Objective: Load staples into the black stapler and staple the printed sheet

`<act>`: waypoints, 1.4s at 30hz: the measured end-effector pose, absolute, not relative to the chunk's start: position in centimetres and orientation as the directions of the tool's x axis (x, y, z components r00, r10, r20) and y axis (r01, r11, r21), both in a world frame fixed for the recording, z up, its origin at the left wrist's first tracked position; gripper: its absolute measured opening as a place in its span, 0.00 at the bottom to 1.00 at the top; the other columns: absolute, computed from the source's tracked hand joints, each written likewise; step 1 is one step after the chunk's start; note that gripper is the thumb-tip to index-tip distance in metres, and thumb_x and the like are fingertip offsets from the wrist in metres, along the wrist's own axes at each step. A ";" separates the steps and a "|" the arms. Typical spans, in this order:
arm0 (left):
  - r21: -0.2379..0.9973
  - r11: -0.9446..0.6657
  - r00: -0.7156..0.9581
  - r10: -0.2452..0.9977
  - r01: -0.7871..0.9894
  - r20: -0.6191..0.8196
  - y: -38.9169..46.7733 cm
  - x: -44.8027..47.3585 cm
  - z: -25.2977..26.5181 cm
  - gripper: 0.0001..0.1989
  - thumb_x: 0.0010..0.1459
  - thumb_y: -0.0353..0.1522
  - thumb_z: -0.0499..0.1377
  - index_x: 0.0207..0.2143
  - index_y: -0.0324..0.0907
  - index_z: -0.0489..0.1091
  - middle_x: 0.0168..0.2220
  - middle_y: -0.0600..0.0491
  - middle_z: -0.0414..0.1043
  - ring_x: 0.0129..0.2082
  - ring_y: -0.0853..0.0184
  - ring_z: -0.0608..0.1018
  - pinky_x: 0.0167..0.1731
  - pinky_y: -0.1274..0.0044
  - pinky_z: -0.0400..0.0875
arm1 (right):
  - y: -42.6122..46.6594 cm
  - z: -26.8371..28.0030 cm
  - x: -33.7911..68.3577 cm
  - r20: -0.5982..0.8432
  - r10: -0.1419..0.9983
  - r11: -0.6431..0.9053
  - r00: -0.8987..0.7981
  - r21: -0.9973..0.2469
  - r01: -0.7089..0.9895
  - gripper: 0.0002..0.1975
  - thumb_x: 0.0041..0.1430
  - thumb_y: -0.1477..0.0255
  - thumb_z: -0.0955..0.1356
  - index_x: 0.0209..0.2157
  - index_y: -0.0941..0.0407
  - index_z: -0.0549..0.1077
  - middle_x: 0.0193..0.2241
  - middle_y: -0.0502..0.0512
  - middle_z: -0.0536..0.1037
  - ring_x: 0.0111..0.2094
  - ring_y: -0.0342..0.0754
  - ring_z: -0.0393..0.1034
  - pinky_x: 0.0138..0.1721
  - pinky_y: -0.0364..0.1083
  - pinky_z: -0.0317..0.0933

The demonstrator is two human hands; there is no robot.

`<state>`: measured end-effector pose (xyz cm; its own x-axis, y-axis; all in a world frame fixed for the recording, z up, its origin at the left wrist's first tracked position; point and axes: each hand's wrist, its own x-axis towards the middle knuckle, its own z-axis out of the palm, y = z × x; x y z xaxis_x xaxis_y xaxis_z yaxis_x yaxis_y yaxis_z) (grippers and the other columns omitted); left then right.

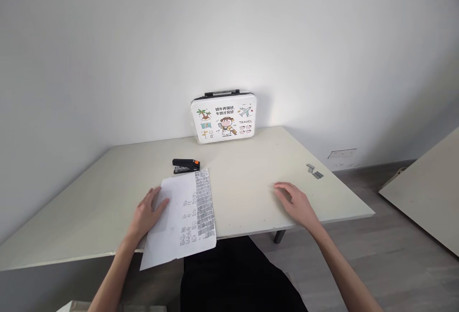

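Printed paper sheets (179,221) lie at the table's front edge, their lower part jutting over it; dense grey print runs along the right side. My left hand (145,214) rests on the left edge of the paper, thumb lying over it and fingers apart from the thumb. Just beyond the paper's top edge sits a black stapler (185,166) with an orange piece. To the right, my right hand (296,204) is at the tabletop, fingers gently curved, thumb apart and nothing held. Small grey staple strips (315,173) lie farther right.
A white cartoon-printed case (225,120) with a black handle stands against the wall (143,54) at the back of the pale table (247,173). A white panel (426,188) stands at the far right, past a wall plate (342,154).
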<state>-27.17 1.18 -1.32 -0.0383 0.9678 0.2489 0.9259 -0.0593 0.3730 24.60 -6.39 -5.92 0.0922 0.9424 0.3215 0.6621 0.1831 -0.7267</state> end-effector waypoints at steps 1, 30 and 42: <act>0.379 -0.059 -0.041 0.967 0.924 0.251 1.1 -27.1 -1.2 0.35 0.61 0.54 0.55 0.63 0.44 0.67 0.66 0.41 0.66 0.52 0.47 0.79 0.54 0.59 0.72 | -6.4 -5.9 24.6 0.322 0.942 0.182 0.095 -0.727 0.663 0.18 0.71 0.55 0.60 0.47 0.49 0.75 0.55 0.59 0.77 0.55 0.57 0.72 0.47 0.53 0.70; 0.230 -0.047 -0.003 0.977 0.972 0.214 0.3 -26.9 -1.8 0.30 0.69 0.51 0.48 0.67 0.49 0.65 0.69 0.45 0.62 0.67 0.47 0.67 0.63 0.55 0.64 | -6.7 -5.8 24.5 0.290 0.949 0.151 0.122 -0.758 0.634 0.20 0.70 0.53 0.61 0.47 0.49 0.76 0.56 0.59 0.77 0.54 0.59 0.73 0.32 0.48 0.70; 0.201 -0.171 0.124 0.966 0.965 0.227 0.9 -27.4 -2.5 0.30 0.71 0.48 0.43 0.68 0.47 0.62 0.69 0.50 0.63 0.71 0.53 0.60 0.67 0.55 0.55 | -6.6 -6.1 24.6 0.297 0.947 0.156 0.118 -0.753 0.639 0.20 0.70 0.53 0.61 0.46 0.50 0.76 0.55 0.60 0.77 0.54 0.59 0.73 0.31 0.47 0.68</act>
